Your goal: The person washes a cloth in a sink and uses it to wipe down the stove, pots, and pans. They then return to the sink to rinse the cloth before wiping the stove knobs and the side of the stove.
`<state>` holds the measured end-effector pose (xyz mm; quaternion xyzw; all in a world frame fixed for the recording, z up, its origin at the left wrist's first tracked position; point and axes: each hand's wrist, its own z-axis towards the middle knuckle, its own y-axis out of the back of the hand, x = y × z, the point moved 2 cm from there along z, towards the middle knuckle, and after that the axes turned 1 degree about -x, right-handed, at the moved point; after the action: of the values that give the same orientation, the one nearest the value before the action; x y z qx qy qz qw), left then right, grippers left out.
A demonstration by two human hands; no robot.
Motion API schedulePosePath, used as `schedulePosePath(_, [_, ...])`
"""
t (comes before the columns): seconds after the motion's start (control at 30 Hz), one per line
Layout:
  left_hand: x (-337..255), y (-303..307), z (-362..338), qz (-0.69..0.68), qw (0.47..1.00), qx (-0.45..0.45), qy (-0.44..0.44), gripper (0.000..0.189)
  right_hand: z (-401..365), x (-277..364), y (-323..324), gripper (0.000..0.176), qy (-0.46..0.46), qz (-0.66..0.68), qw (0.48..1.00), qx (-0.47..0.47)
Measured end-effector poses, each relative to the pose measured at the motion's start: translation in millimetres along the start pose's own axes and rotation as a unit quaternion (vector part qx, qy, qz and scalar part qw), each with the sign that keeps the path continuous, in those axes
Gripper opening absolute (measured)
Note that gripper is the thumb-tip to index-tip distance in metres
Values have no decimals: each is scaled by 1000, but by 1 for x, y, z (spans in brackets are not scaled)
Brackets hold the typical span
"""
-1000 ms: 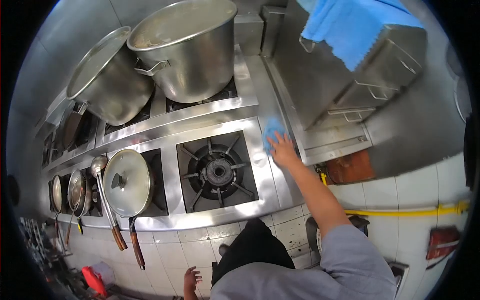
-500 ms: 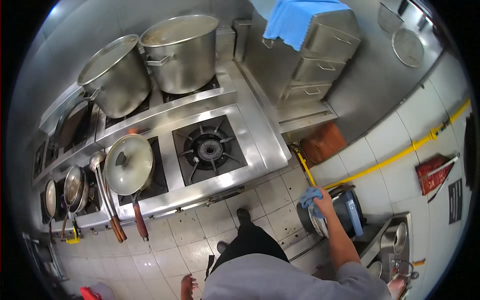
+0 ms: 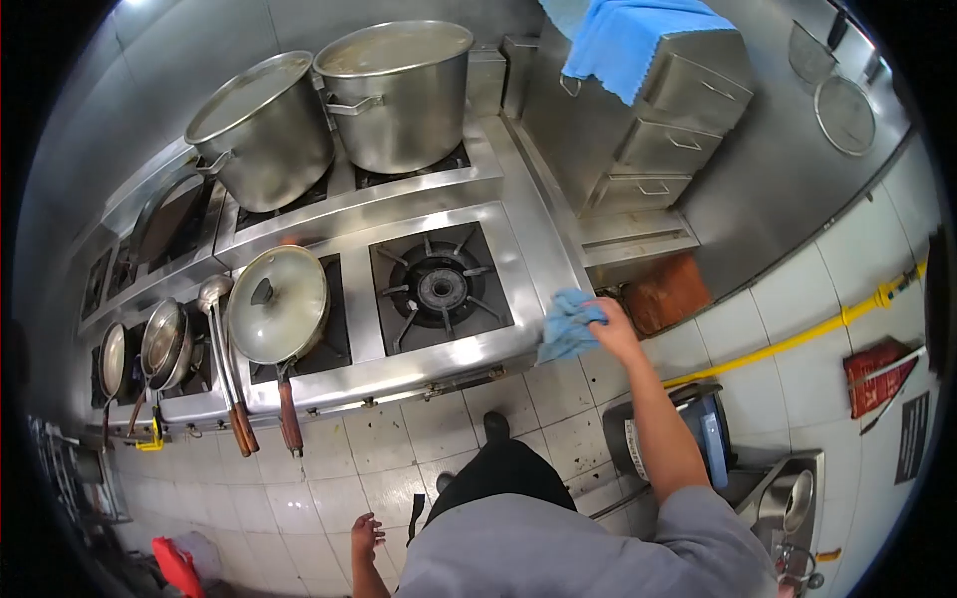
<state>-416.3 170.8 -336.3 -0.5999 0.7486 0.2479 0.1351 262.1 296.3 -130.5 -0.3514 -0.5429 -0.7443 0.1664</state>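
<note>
A light blue cloth [image 3: 566, 329] hangs bunched from my right hand [image 3: 614, 329], whose fingers are closed around it. The cloth overlaps the front right corner of the stainless steel stove [image 3: 533, 274] in this view. To the left of the cloth is a bare gas burner [image 3: 441, 289] with a black grate. My left hand [image 3: 367, 536] hangs low beside my body over the floor, its fingers loosely apart and holding nothing.
A lidded wok [image 3: 284, 309], ladles [image 3: 221, 349] and smaller pans [image 3: 164, 344] sit on the stove's left part. Two large stockpots [image 3: 399, 110] stand behind. A dark bin [image 3: 623, 439] is below my right arm, near a yellow pipe [image 3: 797, 334] and a sink [image 3: 768, 488].
My right hand has lifted the cloth from over the bin and brought it up and left to the stove corner. The cloth now hangs more spread out. The view has shifted slightly.
</note>
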Motion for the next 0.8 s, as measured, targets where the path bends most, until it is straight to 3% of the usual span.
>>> schedulePosePath(0.07, [2, -8, -8, -11, 1000, -12, 16, 42, 15, -14, -47, 45, 11, -147, 986, 80])
schedulePosePath(0.1, [2, -13, -11, -19, 999, -21, 26, 43, 18, -23, -78, 45, 16, -145, 985, 89])
schedulePosePath(0.17, [16, -20, -15, -39, 997, -38, 48, 41, 22, -35, -132, 53, -3, -280, 960, 22])
schedulePosePath(0.2, [24, -23, -18, -52, 995, -49, 64, 40, 31, -32, -144, 53, 2, -276, 961, 32])
schedulePosePath(0.27, [31, -35, -29, -68, 992, -65, 86, 42, 52, -22, -157, 52, 48, -292, 954, -55])
schedulePosePath(0.43, [45, -78, -55, -104, 980, -66, 159, 41, 186, -23, -173, 44, 171, -264, 949, 9])
schedulePosePath(0.57, [29, -115, -69, -132, 971, -63, 187, 41, 279, -13, -188, 40, 197, -283, 938, 38])
schedulePosePath(0.7, [22, -140, -63, -132, 971, -50, 193, 40, 283, -11, -182, 39, 198, -244, 946, 86])
schedulePosePath(0.8, [10, -149, -55, -149, 970, -48, 184, 41, 206, -21, -158, 38, 243, -220, 940, 93])
